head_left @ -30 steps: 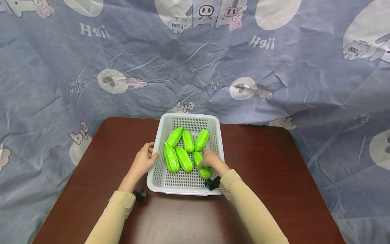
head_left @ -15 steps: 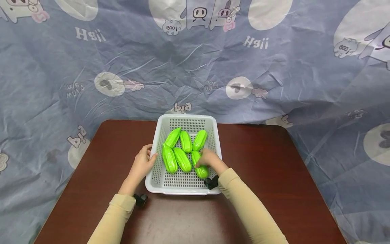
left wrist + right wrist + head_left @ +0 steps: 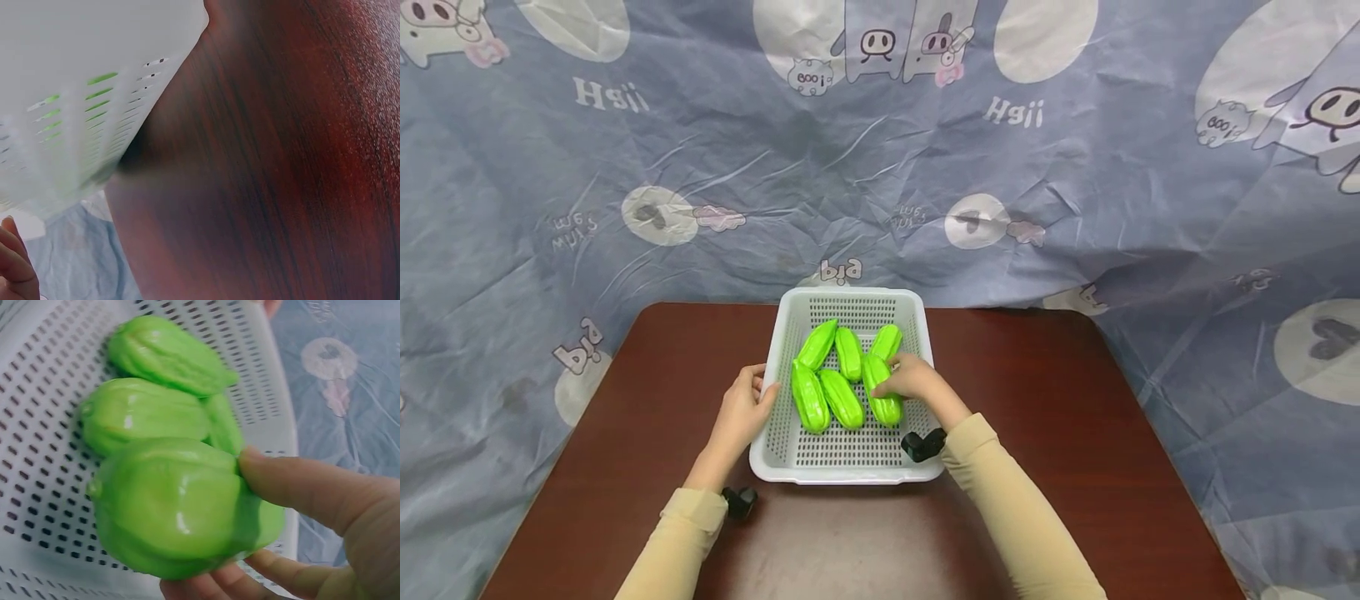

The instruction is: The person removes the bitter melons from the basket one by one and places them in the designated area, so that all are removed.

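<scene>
A grey-white plastic basket (image 3: 847,476) with slotted walls holds several bright green, ridged, gourd-like vegetables (image 3: 810,402). My right hand (image 3: 912,379) grips one of them, a green gourd (image 3: 175,509), at its far end, thumb on top and fingers beneath. This gourd overlaps the gourd (image 3: 888,340) at the back right of the basket. At the basket's left side, my left hand (image 3: 742,410) holds the rim, its thumb over the edge and its fingers along the outer wall. Only some fingers (image 3: 14,265) of that hand show in the left wrist view, low in the corner.
The basket stands on a dark red-brown wooden table (image 3: 1030,400), near its back edge. Behind the table hangs a blue-grey patterned cloth (image 3: 820,167). Each wrist carries a small black camera, the right one (image 3: 922,446) over the basket's front right corner.
My right hand has lifted the front right gourd and shifted it back and slightly left, so it overlaps the one behind. My left hand stays at the rim. The head view has shifted slightly.
</scene>
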